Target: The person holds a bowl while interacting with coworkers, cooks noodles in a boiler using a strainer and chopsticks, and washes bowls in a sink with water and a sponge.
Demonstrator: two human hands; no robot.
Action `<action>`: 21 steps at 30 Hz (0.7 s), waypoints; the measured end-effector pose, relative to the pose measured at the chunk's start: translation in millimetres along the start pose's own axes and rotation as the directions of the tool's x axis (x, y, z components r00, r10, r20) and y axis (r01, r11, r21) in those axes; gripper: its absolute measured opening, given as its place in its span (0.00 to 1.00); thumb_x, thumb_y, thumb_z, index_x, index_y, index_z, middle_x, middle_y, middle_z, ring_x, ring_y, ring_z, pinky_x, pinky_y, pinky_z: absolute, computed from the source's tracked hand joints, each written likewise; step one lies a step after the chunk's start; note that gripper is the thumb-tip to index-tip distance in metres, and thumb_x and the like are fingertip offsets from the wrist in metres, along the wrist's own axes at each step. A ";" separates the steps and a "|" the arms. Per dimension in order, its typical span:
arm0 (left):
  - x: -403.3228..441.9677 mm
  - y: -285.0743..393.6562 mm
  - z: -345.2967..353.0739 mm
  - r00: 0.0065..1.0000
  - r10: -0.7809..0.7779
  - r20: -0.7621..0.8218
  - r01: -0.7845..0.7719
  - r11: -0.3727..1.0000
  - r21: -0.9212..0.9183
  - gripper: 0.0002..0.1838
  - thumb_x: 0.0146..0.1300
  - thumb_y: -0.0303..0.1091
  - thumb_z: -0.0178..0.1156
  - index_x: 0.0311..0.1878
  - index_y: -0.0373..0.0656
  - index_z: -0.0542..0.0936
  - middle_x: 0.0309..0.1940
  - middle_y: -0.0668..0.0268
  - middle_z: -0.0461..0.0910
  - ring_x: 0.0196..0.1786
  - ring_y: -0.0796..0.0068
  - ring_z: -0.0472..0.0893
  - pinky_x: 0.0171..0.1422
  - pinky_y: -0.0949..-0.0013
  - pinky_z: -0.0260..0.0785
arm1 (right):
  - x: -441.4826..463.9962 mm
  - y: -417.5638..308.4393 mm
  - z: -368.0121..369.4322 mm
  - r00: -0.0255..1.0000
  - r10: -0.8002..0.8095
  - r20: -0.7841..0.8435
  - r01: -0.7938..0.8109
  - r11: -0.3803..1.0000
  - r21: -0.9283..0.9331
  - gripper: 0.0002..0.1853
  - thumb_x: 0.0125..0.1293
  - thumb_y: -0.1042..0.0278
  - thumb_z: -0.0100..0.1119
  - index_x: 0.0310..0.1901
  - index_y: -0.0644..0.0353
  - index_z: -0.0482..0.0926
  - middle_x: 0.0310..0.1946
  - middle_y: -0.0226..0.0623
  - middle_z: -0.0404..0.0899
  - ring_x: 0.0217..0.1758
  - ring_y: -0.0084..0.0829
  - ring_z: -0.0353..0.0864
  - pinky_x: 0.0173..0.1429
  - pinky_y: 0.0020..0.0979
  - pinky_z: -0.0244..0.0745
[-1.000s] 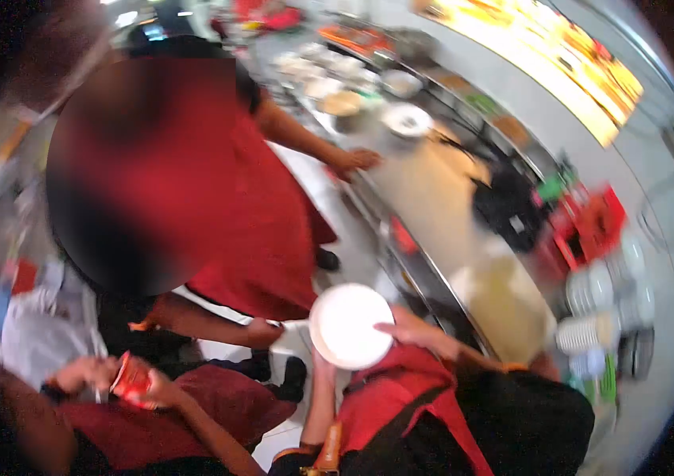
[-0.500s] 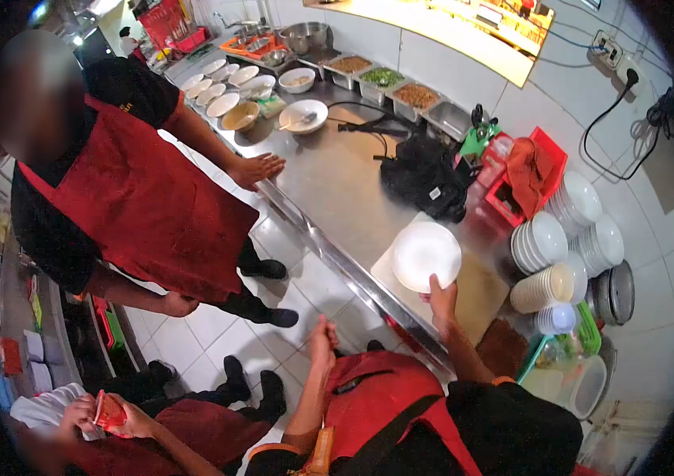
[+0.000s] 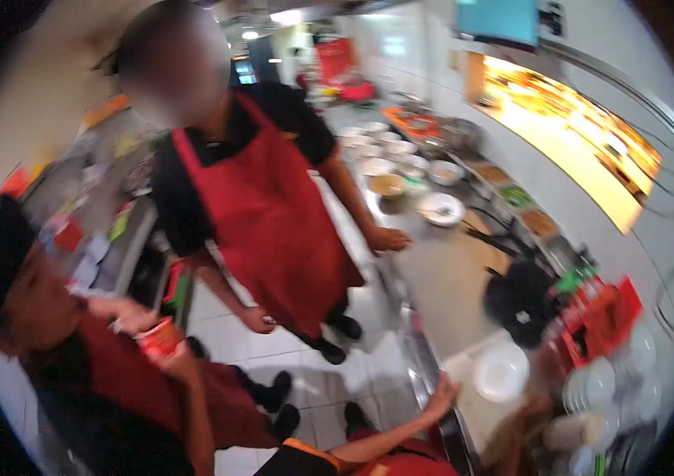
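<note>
Head view. A shallow, round, glossy white bowl (image 3: 501, 372) is seen on or just above a pale, flat, rectangular board (image 3: 470, 397) at the near end of a long, stainless-steel counter (image 3: 442, 317); whether its base is fully seated cannot be told. One second earlier the bowl was held between both hands in front of the wearer's apron; half a second earlier it was carried over the counter by the right hand alone. The bowl is thus judged to have been passed from two-handed support to a place at the board, or nearly so.

The wearer's left hand (image 3: 440, 397), previously lifted clear of the counter, is now placed at the metal edge, with the fingers extended and nothing held. It is separated from the bowl by a strip of board. The right hand (image 3: 538, 408) is blurred close beside the bowl's near right side; whether the rim is gripped or has been released cannot be told.

Beyond the bowl, a crumpled black fabric bundle (image 3: 519, 301) is shown, with a bright red plastic crate (image 3: 629, 311) to its right. At left, a red printed cup (image 3: 161, 337) is held by a co-worker, as in both earlier frames.
</note>
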State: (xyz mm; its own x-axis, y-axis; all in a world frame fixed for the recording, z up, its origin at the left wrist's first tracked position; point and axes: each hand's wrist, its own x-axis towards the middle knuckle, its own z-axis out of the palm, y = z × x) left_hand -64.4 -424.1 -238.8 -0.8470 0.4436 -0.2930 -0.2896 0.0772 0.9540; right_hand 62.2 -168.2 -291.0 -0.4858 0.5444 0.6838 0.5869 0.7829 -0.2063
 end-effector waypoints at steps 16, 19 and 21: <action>-25.2 -7.1 22.2 0.966 -0.178 0.189 0.194 0.979 -0.068 0.47 0.61 0.62 0.44 0.68 0.34 0.39 0.70 0.53 0.40 0.72 0.64 0.41 0.73 0.68 0.34 | 78.3 -80.1 -91.6 0.974 0.042 0.224 -0.095 0.968 0.231 0.14 0.62 0.64 0.47 0.34 0.69 0.73 0.33 0.53 0.70 0.39 0.50 0.68 0.42 0.47 0.62; -47.8 28.9 17.8 0.946 -0.252 0.206 0.271 0.960 -0.072 0.48 0.60 0.63 0.44 0.68 0.34 0.39 0.70 0.53 0.40 0.72 0.64 0.41 0.73 0.68 0.34 | 82.1 -93.2 -105.6 0.974 -0.063 0.219 0.002 0.963 0.268 0.14 0.62 0.64 0.48 0.34 0.69 0.72 0.33 0.53 0.69 0.39 0.51 0.67 0.43 0.47 0.62; -52.9 44.9 12.9 0.940 -0.243 0.239 0.267 0.961 -0.073 0.49 0.59 0.64 0.44 0.68 0.33 0.38 0.70 0.53 0.39 0.72 0.64 0.40 0.73 0.67 0.33 | 86.1 -103.0 -116.4 0.970 -0.109 0.217 0.044 0.958 0.283 0.14 0.61 0.64 0.48 0.34 0.69 0.72 0.32 0.53 0.69 0.39 0.51 0.67 0.43 0.47 0.62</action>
State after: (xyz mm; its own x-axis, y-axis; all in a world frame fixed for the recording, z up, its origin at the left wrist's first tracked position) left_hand -26.9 -432.6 -179.7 -0.6191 0.6121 -0.4920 -0.5371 0.1271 0.8339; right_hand 35.3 -237.0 -129.4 -0.6757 0.5081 0.5341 0.3573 0.8595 -0.3655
